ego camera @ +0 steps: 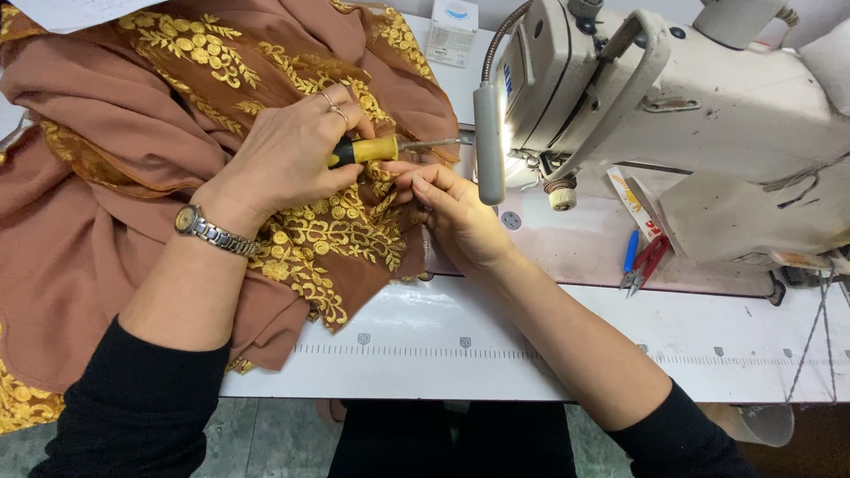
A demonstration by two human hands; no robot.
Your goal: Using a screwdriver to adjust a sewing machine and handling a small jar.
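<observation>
My left hand (288,155), with rings and a wristwatch, is closed around a screwdriver (376,149) with a yellow and black handle; its metal shaft points right toward the sewing machine (708,97). My right hand (456,217) rests just below the shaft, fingers pinching the edge of the brown fabric with gold embroidery (106,177). The fabric is heaped over the left of the table and lies under both hands. What the screwdriver tip touches is hidden by the lamp.
A grey gooseneck lamp (488,142) shines beside the machine's needle area. Red-handled snips (645,264) and a blue pen (629,250) lie on the white table (496,345), which has a ruler strip along its front. A small white box (452,31) stands at the back.
</observation>
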